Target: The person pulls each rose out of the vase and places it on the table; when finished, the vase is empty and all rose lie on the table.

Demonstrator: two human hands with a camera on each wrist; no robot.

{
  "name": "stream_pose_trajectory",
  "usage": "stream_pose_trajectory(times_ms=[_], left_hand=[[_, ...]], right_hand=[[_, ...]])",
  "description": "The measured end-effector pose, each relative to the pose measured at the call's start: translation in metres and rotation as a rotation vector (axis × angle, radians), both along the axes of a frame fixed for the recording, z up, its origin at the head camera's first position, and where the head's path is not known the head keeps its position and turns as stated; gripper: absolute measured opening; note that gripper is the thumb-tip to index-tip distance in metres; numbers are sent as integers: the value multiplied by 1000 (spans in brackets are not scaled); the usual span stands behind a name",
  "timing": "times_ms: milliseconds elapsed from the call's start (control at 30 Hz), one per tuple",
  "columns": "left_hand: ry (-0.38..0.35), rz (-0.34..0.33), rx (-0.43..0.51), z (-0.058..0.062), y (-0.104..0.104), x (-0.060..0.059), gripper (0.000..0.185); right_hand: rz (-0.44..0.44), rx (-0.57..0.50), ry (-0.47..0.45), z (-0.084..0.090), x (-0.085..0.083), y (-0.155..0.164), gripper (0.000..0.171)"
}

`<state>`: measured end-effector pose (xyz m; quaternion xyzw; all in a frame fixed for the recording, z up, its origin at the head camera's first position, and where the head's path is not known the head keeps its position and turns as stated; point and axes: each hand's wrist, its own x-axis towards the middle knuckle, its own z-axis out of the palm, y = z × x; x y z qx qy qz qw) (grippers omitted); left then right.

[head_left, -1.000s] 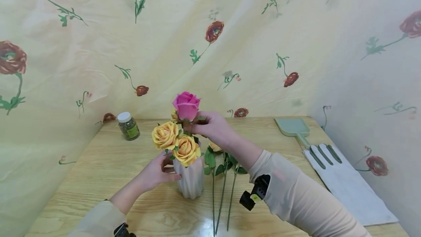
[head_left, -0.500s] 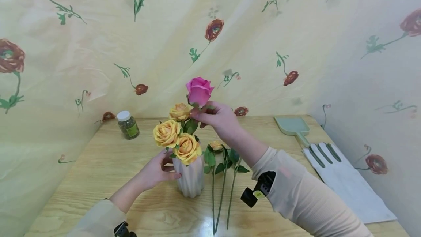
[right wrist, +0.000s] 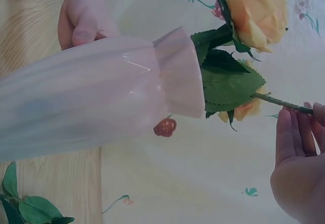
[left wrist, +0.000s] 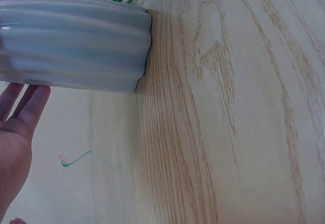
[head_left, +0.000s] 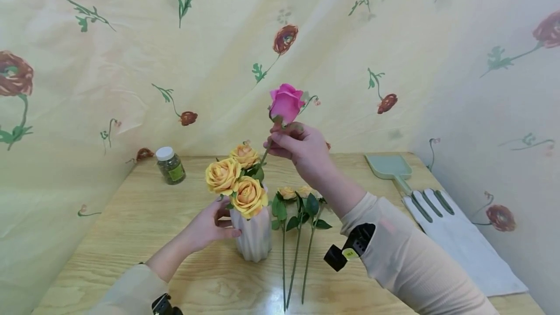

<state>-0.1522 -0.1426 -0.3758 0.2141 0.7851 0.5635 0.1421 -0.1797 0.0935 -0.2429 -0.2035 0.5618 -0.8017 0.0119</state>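
Observation:
My right hand (head_left: 304, 152) pinches a pink rose (head_left: 286, 105) just under its bloom. Its green stem (right wrist: 279, 101) slants down toward the leaves at the vase mouth, where the lower end is hidden. A pale ribbed vase (head_left: 254, 239) stands upright on the wooden table, with several yellow roses (head_left: 249, 198) spreading from its top. On the vase's left side rests my left hand (head_left: 210, 227), its thumb toward the front. The left wrist view shows extended fingers (left wrist: 34, 104) touching the vase wall.
Several leafy stems (head_left: 297, 252) with yellow blooms lie right of the vase. A lidded jar (head_left: 170, 166) stands at the back left. At the right are a pale green dustpan (head_left: 389, 168) and a white glove-like cloth (head_left: 468, 247) with green-edged finger slots.
My right hand has moved up and to the right with the pink rose, baring more of its stem and the yellow rose behind. The left hand and vase stay put.

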Motion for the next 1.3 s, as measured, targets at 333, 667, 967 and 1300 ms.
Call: stream_pose_trajectory(times_ms=[333, 667, 967, 1300], left_hand=[[-1, -8, -2, -3, -1, -2, 69], [19, -3, -10, -14, -3, -8, 72], [21, 5, -10, -15, -4, -8, 75], [32, -1, -4, -14, -4, -8, 74]], right_hand=[[0, -210, -4, 4, -4, 14, 5], [-16, -313, -2, 5, -7, 34, 6], [-56, -431, -18, 1, -14, 58, 10], [-94, -567, -33, -5, -20, 82, 8]])
